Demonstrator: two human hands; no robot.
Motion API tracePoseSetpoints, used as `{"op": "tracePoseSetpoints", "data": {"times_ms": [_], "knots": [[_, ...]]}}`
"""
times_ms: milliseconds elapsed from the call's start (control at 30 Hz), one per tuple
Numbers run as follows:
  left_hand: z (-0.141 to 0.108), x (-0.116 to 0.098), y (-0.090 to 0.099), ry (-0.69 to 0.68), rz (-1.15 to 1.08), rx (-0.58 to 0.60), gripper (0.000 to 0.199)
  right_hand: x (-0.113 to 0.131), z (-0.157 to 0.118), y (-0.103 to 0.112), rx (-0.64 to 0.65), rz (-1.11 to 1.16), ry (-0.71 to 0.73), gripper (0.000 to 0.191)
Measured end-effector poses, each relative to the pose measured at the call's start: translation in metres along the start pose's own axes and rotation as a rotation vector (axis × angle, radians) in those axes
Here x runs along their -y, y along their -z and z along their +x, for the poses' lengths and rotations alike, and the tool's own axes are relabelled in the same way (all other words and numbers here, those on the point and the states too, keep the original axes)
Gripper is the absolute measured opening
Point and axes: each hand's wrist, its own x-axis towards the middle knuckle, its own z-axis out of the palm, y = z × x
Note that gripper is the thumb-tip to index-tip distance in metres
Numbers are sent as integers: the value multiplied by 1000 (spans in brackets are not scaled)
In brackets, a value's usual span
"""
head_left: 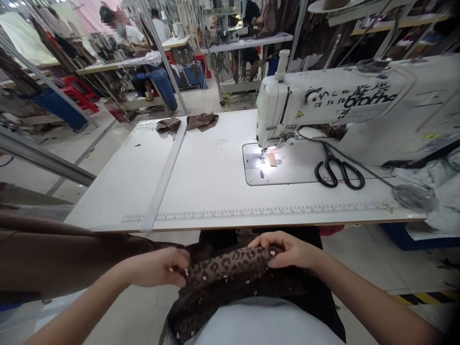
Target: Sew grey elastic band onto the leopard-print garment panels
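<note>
Both of my hands are below the table's front edge, holding a rolled fold of brown leopard-print fabric (226,268) with small pink flecks. My left hand (161,266) grips its left end, and my right hand (289,251) pinches its right end. Plain brown cloth (53,254) runs from the print toward the left. On the white sewing table (201,167) stand a Brother sewing machine (323,100) and black-handled scissors (339,170). Two leopard-print pieces (201,121) lie at the far edge.
A printed measuring tape (273,213) runs along the table's front edge, and a white strip (163,177) crosses the tabletop. Pale cloth (440,189) is heaped at the right. Beyond are co-workers at other sewing tables, including a seated person (125,33), and red stools (81,93).
</note>
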Motion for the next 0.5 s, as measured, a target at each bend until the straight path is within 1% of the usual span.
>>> {"op": "tracePoseSetpoints", "data": {"times_ms": [33, 67, 100, 133, 167, 200, 233, 267, 300, 333, 367, 400, 433, 467, 500], "knots": [[-6, -9, 16, 28, 96, -81, 18, 6, 2, -5, 47, 26, 3, 23], [-10, -21, 33, 84, 220, -194, 20, 11, 5, -11, 85, 44, 6, 24], [-12, -35, 52, 157, 367, -348, 22, 15, 10, -19, 100, 52, 21, 24], [-10, -53, 70, 215, 537, -564, 23, 19, 16, -27, 78, 54, 55, 25], [-4, -71, 87, 251, 726, -837, 23, 22, 23, -35, 22, 39, 110, 26], [8, -89, 100, 240, 885, -1122, 23, 22, 29, -42, -63, -4, 181, 26], [24, -105, 109, 186, 968, -1401, 25, 20, 35, -49, -169, -77, 251, 24], [46, -117, 115, 94, 985, -1596, 27, 15, 39, -54, -281, -169, 305, 21], [70, -124, 116, -11, 960, -1665, 30, 6, 41, -57, -381, -262, 334, 19], [95, -125, 113, -78, 914, -1639, 43, -7, 40, -58, -458, -335, 338, 18], [119, -122, 108, -152, 907, -1521, 53, -23, 36, -56, -510, -375, 311, 20], [139, -114, 101, -227, 902, -1380, 56, -41, 29, -52, -535, -380, 252, 24], [154, -104, 92, -286, 856, -1263, 57, -59, 20, -46, -538, -369, 165, 28], [164, -93, 82, -344, 793, -1173, 56, -75, 8, -39, -534, -369, 52, 31], [167, -82, 71, -394, 736, -1095, 53, -88, -4, -31, -505, -407, -80, 32]]}}
